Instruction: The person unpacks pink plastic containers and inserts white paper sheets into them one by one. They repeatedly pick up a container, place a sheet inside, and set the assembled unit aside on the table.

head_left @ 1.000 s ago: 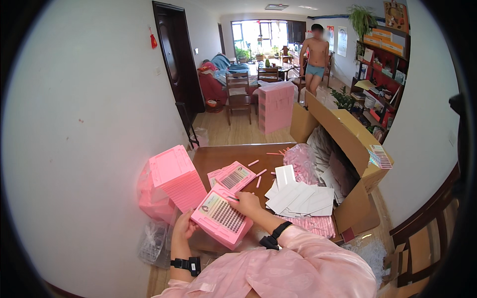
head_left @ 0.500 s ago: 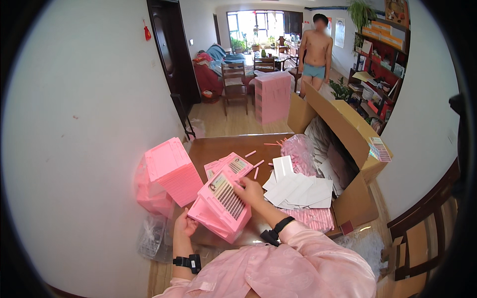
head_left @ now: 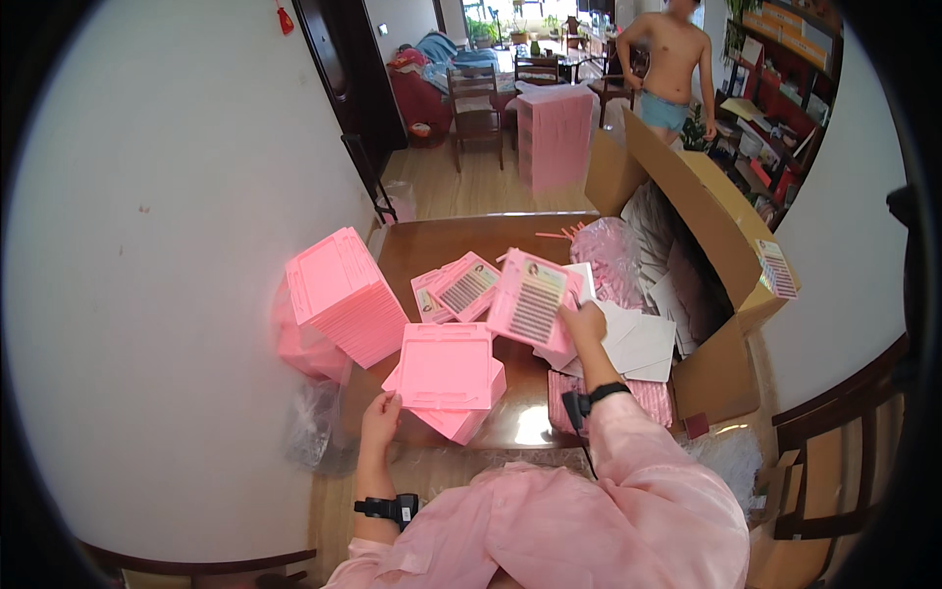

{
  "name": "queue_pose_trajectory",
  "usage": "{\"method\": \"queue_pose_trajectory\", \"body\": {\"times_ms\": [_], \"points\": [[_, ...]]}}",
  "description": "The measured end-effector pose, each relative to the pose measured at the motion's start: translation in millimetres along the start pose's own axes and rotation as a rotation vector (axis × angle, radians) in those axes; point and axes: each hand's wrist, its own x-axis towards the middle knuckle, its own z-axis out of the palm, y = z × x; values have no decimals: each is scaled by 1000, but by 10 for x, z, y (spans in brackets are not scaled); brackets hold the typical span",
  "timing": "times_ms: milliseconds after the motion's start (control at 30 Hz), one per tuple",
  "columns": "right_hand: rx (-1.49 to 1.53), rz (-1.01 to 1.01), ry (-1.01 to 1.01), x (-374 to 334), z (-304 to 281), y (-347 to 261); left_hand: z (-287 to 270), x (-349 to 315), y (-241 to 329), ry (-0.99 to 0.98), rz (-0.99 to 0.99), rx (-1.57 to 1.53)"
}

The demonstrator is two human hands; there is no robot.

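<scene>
My right hand (head_left: pixel 587 322) grips a pink lash tray (head_left: pixel 533 300) by its right edge. The tray is raised above the table, and a card with rows of dark false lashes shows on its face. At the near left, my left hand (head_left: pixel 381 420) pinches the left corner of a blank pink tray (head_left: pixel 447 365), which tops a small uneven pile. Behind the pile, a couple more lash trays with filled cards (head_left: pixel 467 288) overlap on the table. A tall stack of blank pink trays (head_left: pixel 353 304) leans at the table's left side.
White cards (head_left: pixel 633 344) spread over the brown table (head_left: pixel 432 240) at right, near a plastic bag of pink pieces (head_left: pixel 603 257). A large open cardboard box (head_left: pixel 721 383) borders them. A person (head_left: pixel 672 69) stands beyond the box. Clear plastic bags (head_left: pixel 312 424) hang at the left edge.
My right hand has carried the lash tray off the small pile, up and to the right. The blank tray beneath now shows, lying flatter. The person behind appears farther right, and the view has tilted down.
</scene>
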Motion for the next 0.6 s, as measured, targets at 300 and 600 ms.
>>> {"method": "queue_pose_trajectory", "body": {"times_ms": [300,600], "points": [[93,60,-18,56,337,533,63,-406,387,386,255,392],[-131,-41,-235,967,476,1326,730,-684,824,346,402,343]]}}
